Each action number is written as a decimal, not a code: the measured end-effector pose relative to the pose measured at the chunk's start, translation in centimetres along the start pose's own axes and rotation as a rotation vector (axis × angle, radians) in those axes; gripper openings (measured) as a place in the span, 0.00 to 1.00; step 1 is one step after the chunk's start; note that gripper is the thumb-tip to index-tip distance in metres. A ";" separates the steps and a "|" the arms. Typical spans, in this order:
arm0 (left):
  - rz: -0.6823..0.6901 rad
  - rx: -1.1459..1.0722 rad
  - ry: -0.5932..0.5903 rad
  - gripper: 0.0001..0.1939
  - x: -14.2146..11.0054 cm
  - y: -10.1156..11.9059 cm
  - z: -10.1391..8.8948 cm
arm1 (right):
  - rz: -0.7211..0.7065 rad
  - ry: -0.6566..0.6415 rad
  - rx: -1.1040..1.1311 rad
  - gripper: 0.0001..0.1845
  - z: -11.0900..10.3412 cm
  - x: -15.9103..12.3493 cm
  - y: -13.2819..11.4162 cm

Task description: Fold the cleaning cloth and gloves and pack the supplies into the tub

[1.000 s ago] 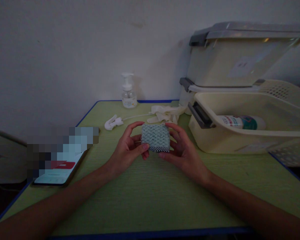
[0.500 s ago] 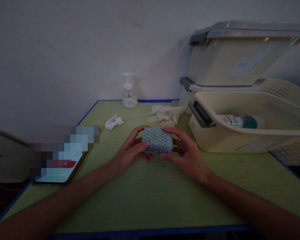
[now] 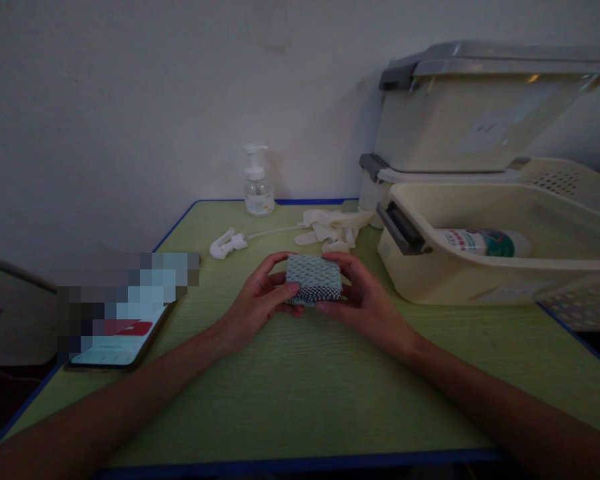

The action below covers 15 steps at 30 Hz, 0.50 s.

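Note:
A pale blue, woven scrubbing sponge (image 3: 313,270) with a black-and-white checked side is held between my two hands above the middle of the table. My left hand (image 3: 266,293) grips its left end, thumb on the front edge and fingers around the back and underneath. At the opposite end, my right hand (image 3: 363,293) has its index finger on the far top corner and its thumb low at the front. Part of the sponge's ends and its underside are hidden by the fingers.
Behind the sponge lie white crumpled gloves (image 3: 333,227) and a white hooked plastic piece (image 3: 227,243) with a cord. A pump bottle (image 3: 259,190) stands by the wall. A phone (image 3: 115,343) rests left. At right, a cream basket (image 3: 480,283) holds a bottle (image 3: 475,242); lidded boxes (image 3: 445,127) are stacked behind.
The sponge has turned slightly in my hands, and my right hand has shifted a little to the left with it. Both hands keep their hold.

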<state>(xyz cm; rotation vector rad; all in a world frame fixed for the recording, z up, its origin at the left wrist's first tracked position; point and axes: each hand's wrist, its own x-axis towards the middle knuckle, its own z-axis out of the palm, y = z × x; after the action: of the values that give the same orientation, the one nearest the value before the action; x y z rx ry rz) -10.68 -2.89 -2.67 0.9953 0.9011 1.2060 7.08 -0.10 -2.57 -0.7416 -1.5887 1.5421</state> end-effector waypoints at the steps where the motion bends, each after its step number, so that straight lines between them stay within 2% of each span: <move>1: 0.015 0.016 0.012 0.24 0.0 0.0 -0.1 | 0.036 -0.030 0.047 0.35 0.0 0.0 -0.1; 3: 0.055 0.058 0.027 0.24 0.0 0.0 -0.1 | 0.100 -0.065 0.140 0.38 0.1 -0.1 -0.1; 7: 0.136 0.163 0.009 0.25 -0.2 0.0 0.0 | 0.138 -0.021 0.251 0.29 0.1 0.0 0.4; 10: 0.167 0.203 0.024 0.25 -0.2 -0.2 0.0 | 0.152 0.002 0.208 0.25 0.1 0.1 0.8; 15: 0.153 0.201 0.056 0.20 0.0 -0.5 0.0 | 0.174 0.048 0.108 0.22 0.2 0.3 0.5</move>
<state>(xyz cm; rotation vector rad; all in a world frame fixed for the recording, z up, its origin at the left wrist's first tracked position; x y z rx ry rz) -10.46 -2.89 -3.15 1.2142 1.0198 1.2954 6.71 0.14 -2.96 -0.8687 -1.4246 1.7071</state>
